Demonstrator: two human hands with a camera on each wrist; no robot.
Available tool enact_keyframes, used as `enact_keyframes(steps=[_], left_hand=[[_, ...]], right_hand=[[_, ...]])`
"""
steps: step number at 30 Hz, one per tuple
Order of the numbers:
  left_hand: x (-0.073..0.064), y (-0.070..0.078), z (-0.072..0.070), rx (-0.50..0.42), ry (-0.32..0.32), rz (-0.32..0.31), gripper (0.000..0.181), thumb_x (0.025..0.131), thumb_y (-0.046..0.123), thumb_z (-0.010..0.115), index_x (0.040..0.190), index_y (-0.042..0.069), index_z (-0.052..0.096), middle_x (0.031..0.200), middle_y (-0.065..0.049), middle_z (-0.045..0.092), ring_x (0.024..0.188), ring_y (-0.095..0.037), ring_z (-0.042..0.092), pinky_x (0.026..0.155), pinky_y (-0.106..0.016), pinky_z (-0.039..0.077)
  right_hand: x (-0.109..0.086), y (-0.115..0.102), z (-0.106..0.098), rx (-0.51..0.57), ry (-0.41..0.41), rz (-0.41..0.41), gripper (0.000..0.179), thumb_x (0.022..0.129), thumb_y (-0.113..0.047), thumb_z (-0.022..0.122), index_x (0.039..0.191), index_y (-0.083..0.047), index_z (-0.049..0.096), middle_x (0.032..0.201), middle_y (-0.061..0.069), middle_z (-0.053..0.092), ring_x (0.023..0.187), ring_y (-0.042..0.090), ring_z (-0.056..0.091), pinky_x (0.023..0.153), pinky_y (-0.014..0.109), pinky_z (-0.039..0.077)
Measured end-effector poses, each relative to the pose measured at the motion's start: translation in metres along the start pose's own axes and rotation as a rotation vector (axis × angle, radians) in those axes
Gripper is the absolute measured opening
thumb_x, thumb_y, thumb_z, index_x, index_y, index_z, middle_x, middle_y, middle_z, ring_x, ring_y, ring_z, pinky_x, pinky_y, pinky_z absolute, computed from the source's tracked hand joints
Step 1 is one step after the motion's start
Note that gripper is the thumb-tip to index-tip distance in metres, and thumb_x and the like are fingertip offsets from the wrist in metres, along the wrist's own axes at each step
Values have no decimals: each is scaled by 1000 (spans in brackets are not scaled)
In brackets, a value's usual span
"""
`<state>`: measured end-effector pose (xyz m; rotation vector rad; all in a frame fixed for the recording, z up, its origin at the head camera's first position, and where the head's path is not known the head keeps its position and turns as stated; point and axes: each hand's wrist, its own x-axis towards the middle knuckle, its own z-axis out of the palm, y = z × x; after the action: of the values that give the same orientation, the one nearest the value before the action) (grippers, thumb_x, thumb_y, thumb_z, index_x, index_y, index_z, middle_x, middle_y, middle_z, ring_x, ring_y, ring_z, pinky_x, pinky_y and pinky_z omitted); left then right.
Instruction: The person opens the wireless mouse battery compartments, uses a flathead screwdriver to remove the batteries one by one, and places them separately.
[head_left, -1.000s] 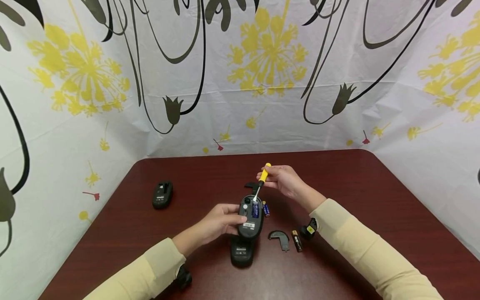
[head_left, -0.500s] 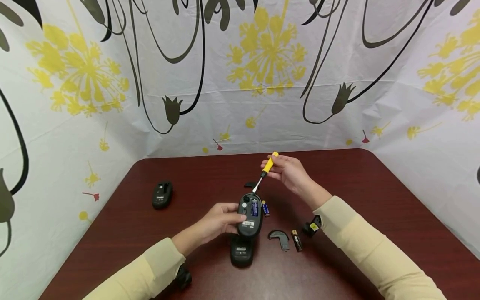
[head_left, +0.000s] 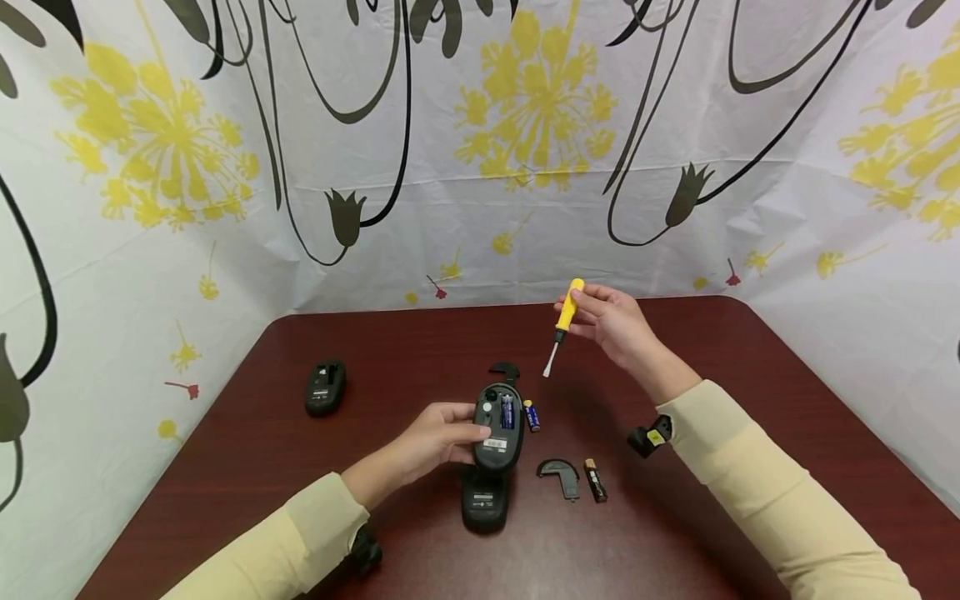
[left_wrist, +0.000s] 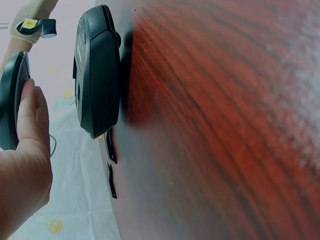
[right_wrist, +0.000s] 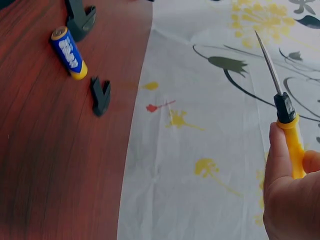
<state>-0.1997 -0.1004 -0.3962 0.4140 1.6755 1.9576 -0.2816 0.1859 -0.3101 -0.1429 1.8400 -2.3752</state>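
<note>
My left hand (head_left: 431, 439) grips a dark computer mouse (head_left: 497, 454), underside up, with its battery compartment uncovered and blue battery colour inside. In the left wrist view that mouse (left_wrist: 9, 107) shows edge-on, fingers along one face. My right hand (head_left: 617, 327) pinches a screwdriver (head_left: 570, 310) by its yellow handle, the flat metal tip pointing down, apart from the mouse. The right wrist view shows the screwdriver (right_wrist: 292, 142) and part of the hand. Beside the held mouse lies a blue battery (head_left: 532, 416); beyond it is a dark battery cover (head_left: 505, 369).
Below the held mouse, a second mouse (head_left: 483, 504) lies on the brown table (head_left: 675, 517). To its right are a grey battery cover (head_left: 561, 477) and a black battery (head_left: 595, 481). A third mouse (head_left: 326, 388) lies at the far left. Patterned cloth hangs behind the table.
My right hand has moved up and to the right, taking the screwdriver tip away from the battery compartment. The left hand and its mouse have barely moved.
</note>
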Motion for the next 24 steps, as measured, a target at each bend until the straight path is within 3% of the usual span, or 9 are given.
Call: enact_keyframes(steps=[4, 10, 19, 24], left_hand=[[1, 1, -2, 3, -5, -2, 49, 91, 6, 63, 133, -15, 47, 114, -23, 64, 96, -24, 68, 84, -43, 55], [1, 0, -3, -5, 1, 1, 47, 90, 5, 64, 130, -15, 49, 111, -22, 66, 93, -24, 68, 83, -43, 55], [0, 0, -4, -4, 4, 7, 46, 91, 4, 63, 130, -16, 49, 111, -22, 66, 91, -24, 68, 83, -44, 55], [0, -1, -4, -8, 3, 8, 46, 91, 4, 62, 131, -16, 49, 111, -22, 66, 91, -24, 68, 83, -43, 55]], right_hand=[[1, -4, -11, -40, 35, -3, 41, 97, -20, 61, 131, 0, 49, 103, 3, 64, 97, 14, 63, 76, 28, 57], [1, -10, -31, -84, 50, 35, 64, 98, -20, 59, 148, 5, 29, 111, 3, 56, 92, 10, 64, 77, 27, 56], [1, -10, -62, -227, 22, 87, 65, 100, -21, 55, 147, 10, 23, 100, -4, 61, 90, 8, 64, 78, 27, 55], [5, -3, -80, -283, 26, 139, 63, 99, -23, 58, 144, 10, 29, 99, -4, 62, 88, 9, 65, 80, 29, 55]])
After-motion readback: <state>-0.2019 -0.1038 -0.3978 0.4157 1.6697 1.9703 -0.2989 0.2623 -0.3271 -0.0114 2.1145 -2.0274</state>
